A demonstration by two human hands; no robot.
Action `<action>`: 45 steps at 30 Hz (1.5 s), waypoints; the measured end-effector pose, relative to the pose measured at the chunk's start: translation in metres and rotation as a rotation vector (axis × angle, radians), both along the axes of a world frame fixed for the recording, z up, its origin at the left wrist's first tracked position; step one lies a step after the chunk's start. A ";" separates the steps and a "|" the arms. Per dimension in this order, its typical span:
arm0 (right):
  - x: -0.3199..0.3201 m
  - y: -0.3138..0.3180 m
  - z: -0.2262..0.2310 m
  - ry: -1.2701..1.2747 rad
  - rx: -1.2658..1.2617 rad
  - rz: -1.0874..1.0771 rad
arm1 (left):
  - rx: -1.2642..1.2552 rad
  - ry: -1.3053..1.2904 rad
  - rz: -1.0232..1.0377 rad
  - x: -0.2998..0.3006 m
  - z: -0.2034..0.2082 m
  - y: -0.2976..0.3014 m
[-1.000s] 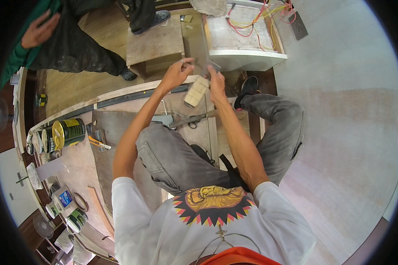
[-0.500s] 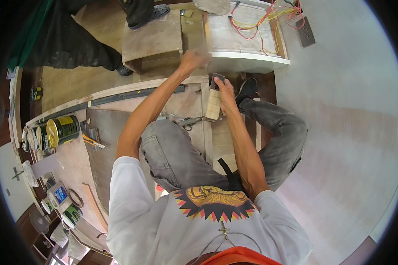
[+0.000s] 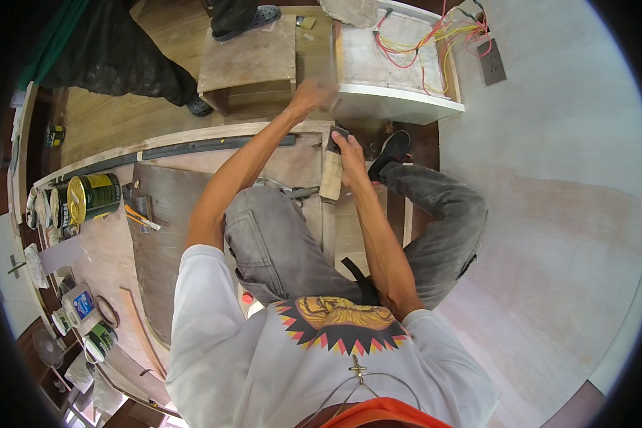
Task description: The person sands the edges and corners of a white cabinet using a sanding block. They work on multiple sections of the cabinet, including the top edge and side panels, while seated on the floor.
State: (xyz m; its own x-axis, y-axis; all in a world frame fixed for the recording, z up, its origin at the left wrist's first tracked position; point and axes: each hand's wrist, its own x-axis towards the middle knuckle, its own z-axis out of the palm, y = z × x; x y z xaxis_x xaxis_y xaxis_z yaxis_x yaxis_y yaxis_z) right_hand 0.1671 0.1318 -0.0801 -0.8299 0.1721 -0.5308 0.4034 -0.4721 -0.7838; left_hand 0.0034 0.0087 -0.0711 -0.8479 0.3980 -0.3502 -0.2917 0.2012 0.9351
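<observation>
My right hand [image 3: 348, 158] grips a sanding block [image 3: 331, 178], a long pale-yellow block with a dark brown sheet, like sandpaper, at its far end. It is held upright in the picture beside the corner of a wooden frame [image 3: 264, 129]. Farther off, my left hand [image 3: 312, 98] is stretched out by the left front corner of a white box-like cabinet [image 3: 399, 99]. Motion smears its fingers, so I cannot make out whether it holds or touches anything. Below the block, a grey-handled tool [image 3: 303, 192] lies partly hidden behind my knee.
Red and yellow wires [image 3: 414, 48] spill from the cabinet beside a dark wall outlet [image 3: 491, 61]. Another person's shoe [image 3: 247, 23] rests on a low wooden box [image 3: 246, 68]. Paint cans [image 3: 94, 197], a utility knife [image 3: 143, 217] and a tape roll [image 3: 106, 312] lie on the left.
My right hand and the sanding block have shifted slightly left. My left hand stays near the cabinet corner, blurred in both frames. The whole view has moved a little.
</observation>
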 end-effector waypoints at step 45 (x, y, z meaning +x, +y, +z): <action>0.068 0.012 0.040 -0.057 -0.241 -0.071 | -0.644 0.644 -0.427 0.294 -0.092 -0.118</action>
